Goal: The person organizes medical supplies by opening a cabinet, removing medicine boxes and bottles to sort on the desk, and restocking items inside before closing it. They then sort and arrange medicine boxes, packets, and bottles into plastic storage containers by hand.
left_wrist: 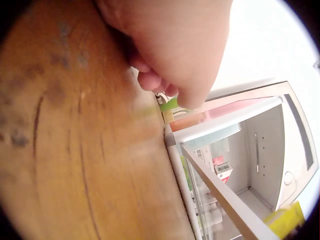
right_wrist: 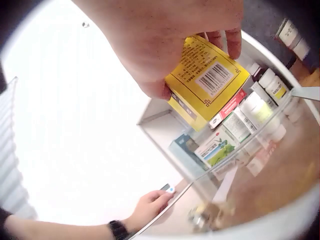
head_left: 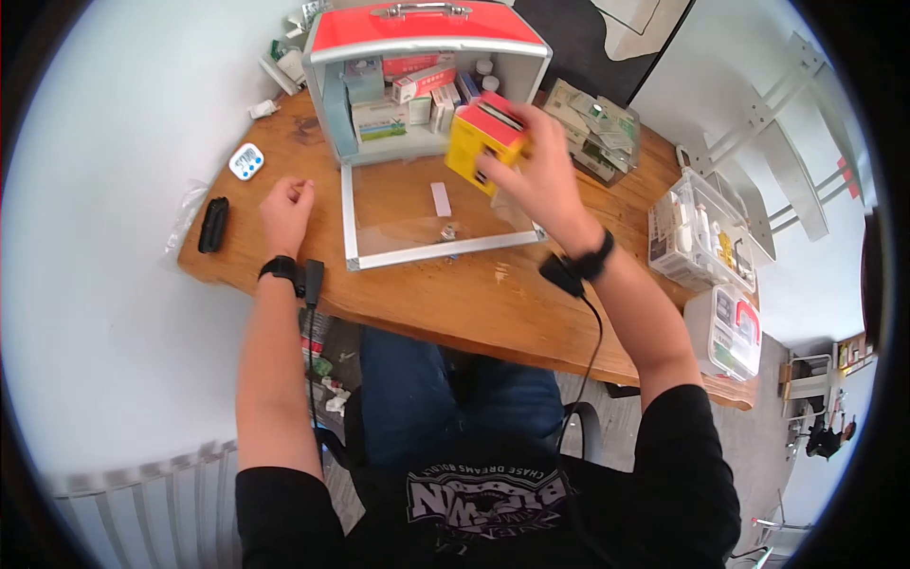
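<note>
My right hand [head_left: 550,180] holds a yellow and red medicine box [head_left: 471,156] between thumb and fingers, at the front opening of a red-topped first-aid case [head_left: 417,26]. In the right wrist view a barcode and printed text show on the yellow box [right_wrist: 212,80]. Several medicine boxes [head_left: 379,120] and white bottles stand inside the case. Its clear door, with a metal frame [head_left: 348,218], lies folded down on the table. My left hand [head_left: 287,213] rests on the wooden table left of the door, fingers loosely curled and holding nothing.
On the left of the table [head_left: 531,313] lie a white timer [head_left: 246,161] and a black case [head_left: 214,225]. A clear box of packets [head_left: 607,152] stands right of the first-aid case. Two plastic bins [head_left: 678,237] line the right edge. Cables hang from both wrists.
</note>
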Demonstrator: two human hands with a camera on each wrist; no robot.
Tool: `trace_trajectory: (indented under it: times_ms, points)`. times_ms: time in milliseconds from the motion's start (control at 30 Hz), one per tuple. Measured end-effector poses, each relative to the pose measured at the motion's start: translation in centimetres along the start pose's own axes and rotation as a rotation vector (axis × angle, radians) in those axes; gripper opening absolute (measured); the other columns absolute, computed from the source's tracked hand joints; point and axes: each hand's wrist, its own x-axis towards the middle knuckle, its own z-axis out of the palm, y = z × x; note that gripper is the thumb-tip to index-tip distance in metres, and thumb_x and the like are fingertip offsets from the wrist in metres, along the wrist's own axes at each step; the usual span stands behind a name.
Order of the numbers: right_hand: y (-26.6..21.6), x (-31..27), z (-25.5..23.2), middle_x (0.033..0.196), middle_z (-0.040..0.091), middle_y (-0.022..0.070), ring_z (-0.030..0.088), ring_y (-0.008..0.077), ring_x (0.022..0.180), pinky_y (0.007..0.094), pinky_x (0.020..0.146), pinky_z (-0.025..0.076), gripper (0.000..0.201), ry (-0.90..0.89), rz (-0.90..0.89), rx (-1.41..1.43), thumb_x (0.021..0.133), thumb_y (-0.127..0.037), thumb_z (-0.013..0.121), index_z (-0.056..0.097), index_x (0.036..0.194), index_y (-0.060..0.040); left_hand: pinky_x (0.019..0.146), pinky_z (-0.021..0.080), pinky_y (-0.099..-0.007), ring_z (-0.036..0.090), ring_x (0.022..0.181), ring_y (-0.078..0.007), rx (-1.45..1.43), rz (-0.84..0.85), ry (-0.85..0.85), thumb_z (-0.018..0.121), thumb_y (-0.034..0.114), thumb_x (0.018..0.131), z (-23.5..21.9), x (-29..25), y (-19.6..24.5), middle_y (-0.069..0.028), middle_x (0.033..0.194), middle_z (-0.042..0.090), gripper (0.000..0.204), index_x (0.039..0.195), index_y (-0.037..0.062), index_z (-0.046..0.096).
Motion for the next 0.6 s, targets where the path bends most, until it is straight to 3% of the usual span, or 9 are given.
trace_trajectory:
  times_ms: [67, 133, 200, 233, 300, 400, 467, 533, 600]
  points:
    - [0.4, -4.0, -4.7, 0.129, 0.059, 0.0185, 0.055, 0.0351, 0.124, 0.0450, 0.105, 0.049, 0.071, 0.004, 0.023, -0.125, 0.079, -0.024, 0.086, 0.054, 0.139, -0.0022, 0.064, 0.053, -0.0365, 0.066, 0.065, -0.0226, 0.064, 0.051, 0.041, 0.077, 0.028, 0.094, -0.3, -0.1, 0.4, -0.0111, 0.072, 0.070, 0.029, 0.103, 0.0009, 0.075]
    - [2.9, -7.3, -8.3, 0.132, 0.055, 0.0167, 0.056, 0.0298, 0.126, 0.0403, 0.096, 0.057, 0.070, 0.094, 0.189, -0.157, 0.082, -0.019, 0.085, 0.052, 0.142, -0.0030, 0.066, 0.053, -0.0357, 0.067, 0.066, -0.0211, 0.059, 0.026, -0.009, 0.075, 0.029, 0.095, -0.6, -0.1, 0.3, -0.0114, 0.075, 0.072, 0.029, 0.103, 0.0003, 0.075]
    - [6.0, -9.2, -11.6, 0.132, 0.055, 0.0187, 0.055, 0.0326, 0.126, 0.0424, 0.102, 0.054, 0.069, 0.137, 0.435, -0.074, 0.082, -0.018, 0.084, 0.052, 0.141, -0.0028, 0.068, 0.054, -0.0353, 0.067, 0.069, -0.0204, 0.091, 0.048, 0.014, 0.074, 0.029, 0.097, -0.4, -0.1, 0.3, -0.0123, 0.079, 0.072, 0.031, 0.105, -0.0008, 0.075]
    - [7.7, -10.1, -13.4, 0.132, 0.055, 0.0187, 0.055, 0.0326, 0.126, 0.0424, 0.102, 0.054, 0.069, 0.139, 0.455, -0.101, 0.082, -0.018, 0.084, 0.052, 0.141, -0.0028, 0.068, 0.054, -0.0353, 0.067, 0.069, -0.0204, 0.074, 0.045, -0.015, 0.074, 0.029, 0.097, -0.2, -0.2, 0.5, -0.0123, 0.079, 0.072, 0.031, 0.105, -0.0008, 0.075]
    - [11.0, -11.5, -15.8, 0.143, 0.050, 0.0233, 0.052, 0.0390, 0.132, 0.0442, 0.112, 0.047, 0.068, -0.159, 0.288, -0.304, 0.083, -0.016, 0.082, 0.052, 0.142, -0.0037, 0.070, 0.053, -0.0345, 0.066, 0.071, -0.0201, 0.033, 0.035, -0.017, 0.073, 0.030, 0.098, -0.4, -0.2, 0.9, -0.0126, 0.081, 0.073, 0.033, 0.105, -0.0018, 0.075]
    - [13.5, -12.8, -16.3, 0.153, 0.044, 0.0271, 0.046, 0.0428, 0.140, 0.0453, 0.118, 0.040, 0.067, -0.123, 0.291, -0.414, 0.083, -0.013, 0.081, 0.052, 0.144, -0.0056, 0.070, 0.053, -0.0333, 0.066, 0.072, -0.0191, 0.048, 0.033, -0.057, 0.073, 0.031, 0.099, -0.5, -0.2, 0.9, -0.0121, 0.082, 0.072, 0.034, 0.105, -0.0025, 0.074]
    - [10.5, -12.2, -15.3, 0.158, 0.040, 0.0292, 0.041, 0.0421, 0.146, 0.0467, 0.119, 0.039, 0.067, -0.105, 0.268, -0.540, 0.084, -0.014, 0.081, 0.054, 0.144, -0.0068, 0.070, 0.053, -0.0330, 0.065, 0.072, -0.0186, 0.047, 0.049, -0.056, 0.073, 0.031, 0.099, -0.6, -0.3, 0.8, -0.0118, 0.081, 0.072, 0.034, 0.104, -0.0026, 0.074]
    - [4.1, -9.7, -13.0, 0.153, 0.046, 0.0273, 0.046, 0.0403, 0.142, 0.0468, 0.115, 0.043, 0.062, -0.011, 0.013, -0.607, 0.085, -0.015, 0.082, 0.057, 0.141, -0.0076, 0.070, 0.053, -0.0326, 0.065, 0.072, -0.0181, 0.046, 0.070, -0.065, 0.073, 0.031, 0.099, -0.6, -0.5, 1.1, -0.0115, 0.081, 0.072, 0.034, 0.104, -0.0028, 0.074]
    - [0.2, -7.3, -10.5, 0.151, 0.049, 0.0263, 0.050, 0.0401, 0.138, 0.0450, 0.113, 0.045, 0.058, -0.130, -0.036, -0.439, 0.085, -0.014, 0.081, 0.059, 0.138, -0.0073, 0.069, 0.053, -0.0325, 0.064, 0.071, -0.0175, 0.062, 0.070, -0.078, 0.073, 0.030, 0.098, -0.5, -0.6, 1.7, -0.0110, 0.080, 0.071, 0.033, 0.102, -0.0031, 0.073]
